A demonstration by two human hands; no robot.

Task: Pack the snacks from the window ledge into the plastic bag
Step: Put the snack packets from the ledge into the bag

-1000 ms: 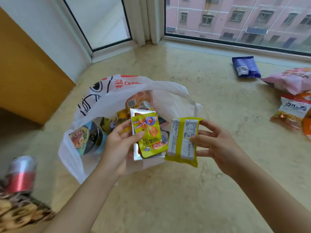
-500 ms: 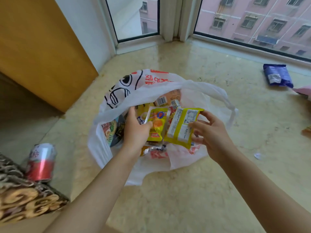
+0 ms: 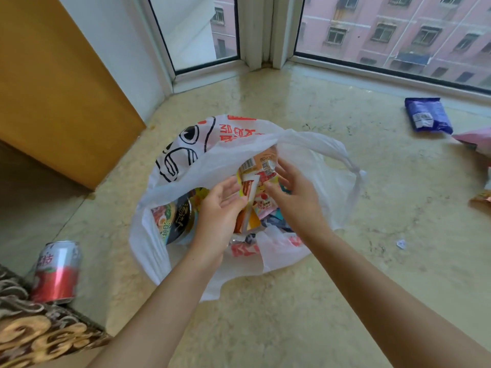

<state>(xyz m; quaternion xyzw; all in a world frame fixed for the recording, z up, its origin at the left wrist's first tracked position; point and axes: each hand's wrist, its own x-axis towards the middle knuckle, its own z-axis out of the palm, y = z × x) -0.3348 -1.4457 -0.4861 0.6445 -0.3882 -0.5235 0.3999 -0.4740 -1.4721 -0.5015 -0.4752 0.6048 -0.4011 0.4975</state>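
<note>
A white plastic bag (image 3: 313, 155) with red and black print lies open on the marble window ledge (image 3: 345, 274). Inside it are an instant noodle bowl (image 3: 172, 219) and several snack packets. Both my hands are in the bag's mouth. My left hand (image 3: 220, 211) pinches a yellow and orange packet (image 3: 248, 211) that stands on edge among the others. My right hand (image 3: 295, 203) hovers just to its right with fingers spread, touching the packets and holding none. A blue packet (image 3: 427, 116) and a pink packet (image 3: 475, 138) lie on the ledge at far right.
A red drink can (image 3: 57, 272) stands at the ledge's left edge beside a patterned cushion (image 3: 34, 333). An orange panel (image 3: 53, 88) rises at left. Window frames close the far side. Another packet (image 3: 482, 201) shows at the right border.
Both hands have moved down into the bag's mouth with their yellow packets. The right hand has let its packet go and opened. The view has shifted left.
</note>
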